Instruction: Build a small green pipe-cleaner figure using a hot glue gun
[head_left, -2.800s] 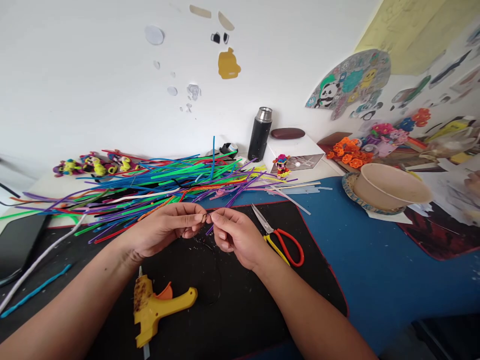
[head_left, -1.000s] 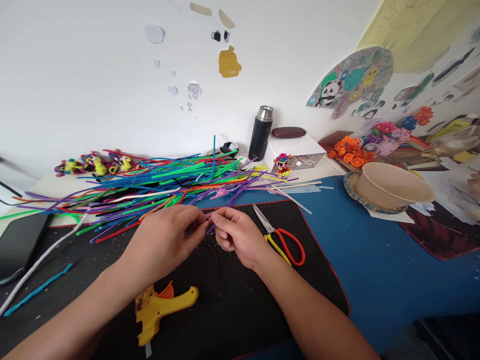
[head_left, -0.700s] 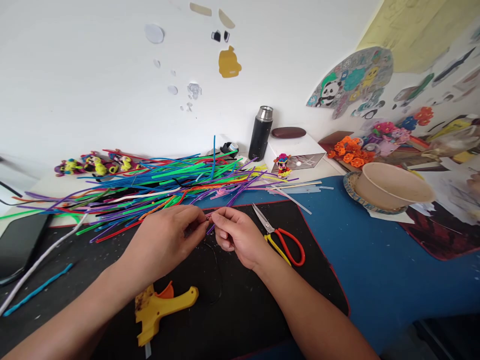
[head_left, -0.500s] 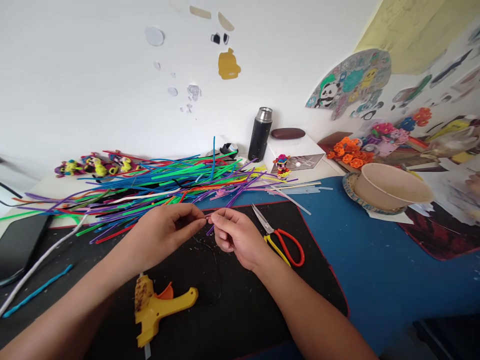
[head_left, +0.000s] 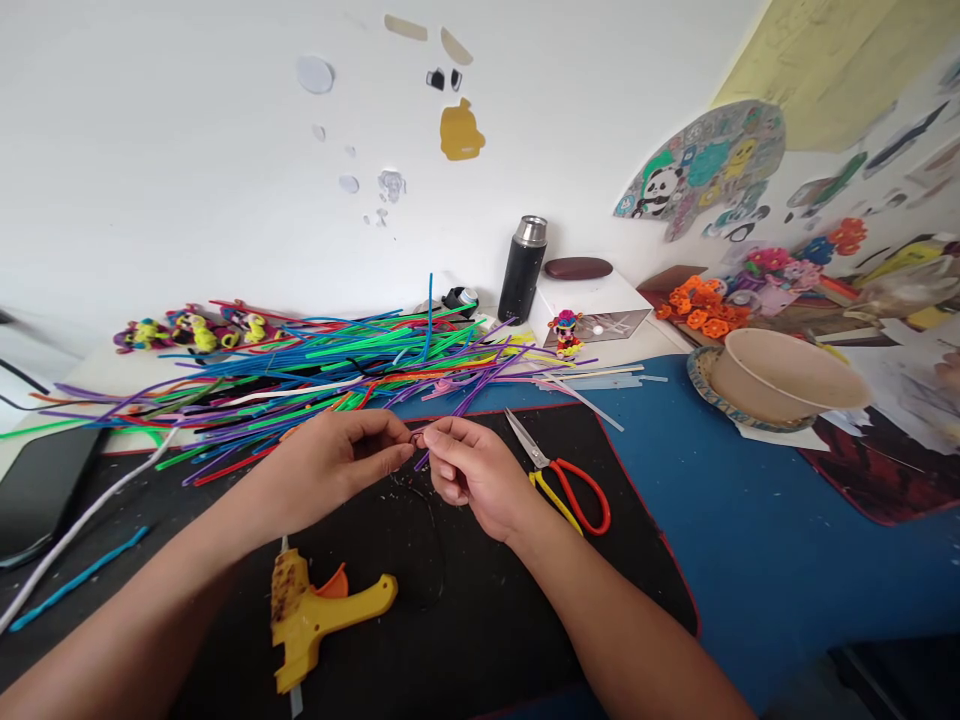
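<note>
Above the black mat [head_left: 480, 620], my left hand [head_left: 341, 455] and my right hand [head_left: 469, 465] meet fingertip to fingertip. Both are closed in a pinch on a thin, dark reddish strand [head_left: 417, 436]. Most of it is hidden by my fingers, and its kind is too small to make out. Just right of my right hand lie scissors [head_left: 541, 462] with one red and one yellow handle, blades apart. A yellow glue gun [head_left: 315, 620] with an orange trigger rests below my left hand. Behind the hands spreads a heap of coloured pipe cleaners [head_left: 330, 365].
A black thermos [head_left: 523, 272] stands by a white box [head_left: 600, 300], with a small colourful figure [head_left: 567, 335] in front. A beige bowl [head_left: 795, 370] is at the right. On the left are a blue twisted pipe cleaner [head_left: 79, 580], a white cable [head_left: 97, 505] and a dark flat device [head_left: 49, 490].
The view has shifted very slightly. Both hands keep the same pinch on the strand, and nothing on the table has moved.
</note>
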